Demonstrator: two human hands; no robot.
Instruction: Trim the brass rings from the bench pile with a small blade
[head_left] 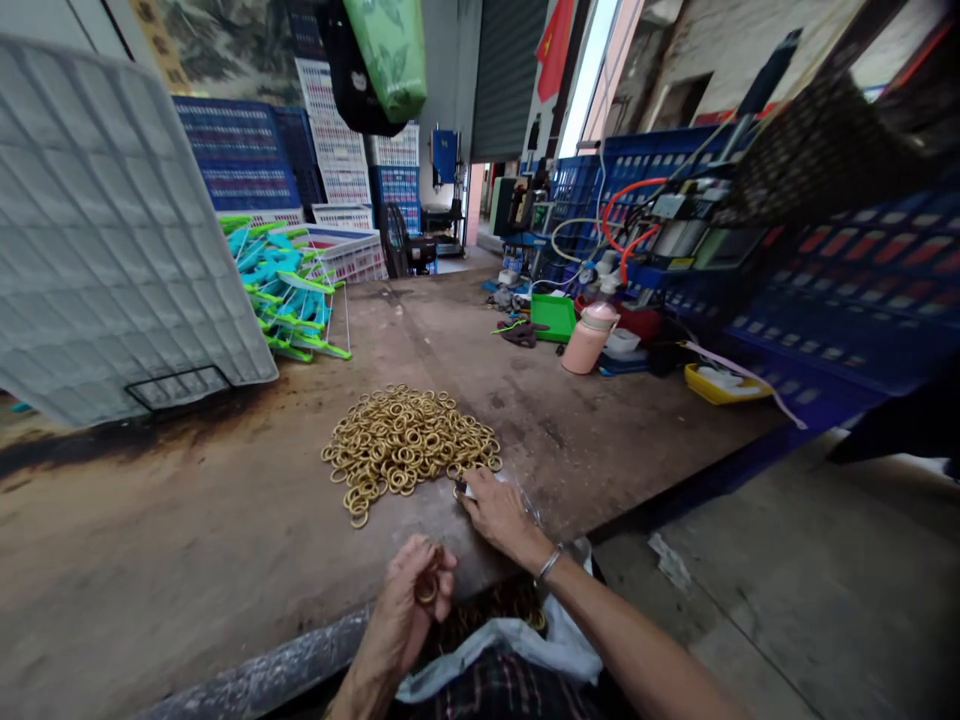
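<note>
- Rings [411, 440] in a loose brassy heap on the table [225, 560] in front of me.
- White bag [571, 640] right up against me, below the table edge, more rings inside.
- My right hand [499, 512], fingers bent at the heap's near edge, honestly can't tell if it's gripping anything.
- My left hand [407, 592], curled around a ring [427, 592].

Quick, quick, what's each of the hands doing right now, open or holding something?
Left hand: curled, holding at least one gold ring.
Right hand: fingers bent at the ring pile's edge; what it holds cannot be told.
</note>
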